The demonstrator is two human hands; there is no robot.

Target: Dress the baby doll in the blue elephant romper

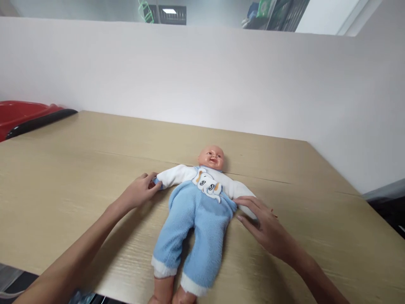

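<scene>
A baby doll (207,219) lies on its back on the wooden table (95,169), head away from me and bare feet toward me. It wears white sleeves and light-blue fleece trousers with an elephant patch (207,183) on the chest. My left hand (142,190) pinches the blue cuff (157,182) of the sleeve on the left, whose arm is stretched sideways. On the other side, my right hand (261,221) rests over the white sleeve (243,192) beside the doll's waist, thumb and fingers apart. The doll's hand on that side is hidden.
A white wall (196,76) rises behind the table, with a window (209,12) above it. At the far left stands a red object with a black edge (41,120). Dark items (389,211) are beyond the table's right edge.
</scene>
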